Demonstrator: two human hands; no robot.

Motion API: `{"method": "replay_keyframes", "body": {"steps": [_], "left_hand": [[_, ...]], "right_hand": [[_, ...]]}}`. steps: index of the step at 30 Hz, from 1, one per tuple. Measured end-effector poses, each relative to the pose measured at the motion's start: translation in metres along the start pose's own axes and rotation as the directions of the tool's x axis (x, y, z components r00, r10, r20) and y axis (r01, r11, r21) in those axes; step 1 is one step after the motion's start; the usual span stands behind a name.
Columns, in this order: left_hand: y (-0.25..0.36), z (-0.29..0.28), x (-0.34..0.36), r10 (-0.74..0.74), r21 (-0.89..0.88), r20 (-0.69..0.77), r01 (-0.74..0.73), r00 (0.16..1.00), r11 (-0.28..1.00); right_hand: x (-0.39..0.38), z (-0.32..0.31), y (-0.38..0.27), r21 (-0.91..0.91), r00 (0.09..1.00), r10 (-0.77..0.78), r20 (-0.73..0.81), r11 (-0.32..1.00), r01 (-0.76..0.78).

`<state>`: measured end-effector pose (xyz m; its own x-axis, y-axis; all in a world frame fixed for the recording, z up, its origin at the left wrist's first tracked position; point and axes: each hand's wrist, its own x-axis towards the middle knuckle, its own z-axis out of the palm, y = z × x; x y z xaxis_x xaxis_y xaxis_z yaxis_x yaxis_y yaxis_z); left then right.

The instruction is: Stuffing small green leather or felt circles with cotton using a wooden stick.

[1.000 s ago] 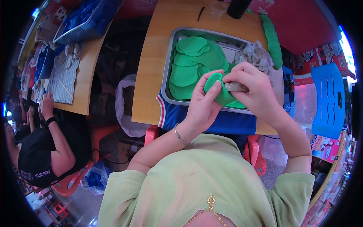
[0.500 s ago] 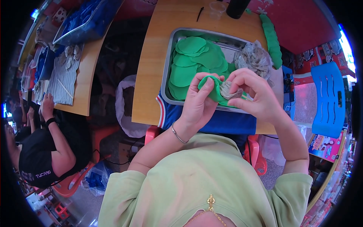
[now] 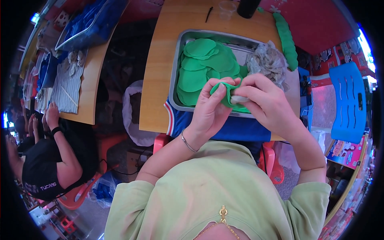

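Note:
My left hand (image 3: 209,109) pinches a thin green cloth-like piece (image 3: 226,91), which is folded between thumb and fingers. Against it, my right hand (image 3: 271,100) is closed, its fingertips on a small greyish, filmy wad (image 3: 239,99) that touches the green piece. Part of the wad is hidden by those fingers. Both hands are over the near edge of a metal tray (image 3: 173,86). Several flat, rounded green pieces (image 3: 200,71) overlap inside it. On the tray's right side lies a crumpled heap of pale greyish material (image 3: 266,61) in clear plastic.
Right of the tray is a long green roll (image 3: 286,42). A dark cylinder (image 3: 249,7) and a clear cup (image 3: 227,9) stand at the back. Blue cloth (image 3: 192,127) hangs at the table front. Leftward, a person in black (image 3: 56,168) sits at another table.
My right fingers have closed in on the green piece, and the greyish wad now shows less, pressed near its edge. My left hand keeps its hold. The person at left shifted a hand slightly.

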<state>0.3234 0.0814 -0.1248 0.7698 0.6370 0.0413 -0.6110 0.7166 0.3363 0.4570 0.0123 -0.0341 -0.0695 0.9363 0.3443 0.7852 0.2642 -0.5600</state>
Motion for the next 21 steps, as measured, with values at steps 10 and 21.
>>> {"method": "replay_keyframes", "body": {"steps": [10,21], "left_hand": [[0.005,0.016,0.001,-0.131,-0.049,-0.063,0.129,0.989,0.991],[0.000,0.000,0.000,0.033,0.104,-0.075,-0.025,0.997,0.994]], "right_hand": [[0.002,0.007,0.005,-0.099,0.990,0.072,-0.125,0.992,-0.085],[-0.002,0.013,0.007,0.160,0.989,0.125,-0.076,0.981,-0.111]]}}
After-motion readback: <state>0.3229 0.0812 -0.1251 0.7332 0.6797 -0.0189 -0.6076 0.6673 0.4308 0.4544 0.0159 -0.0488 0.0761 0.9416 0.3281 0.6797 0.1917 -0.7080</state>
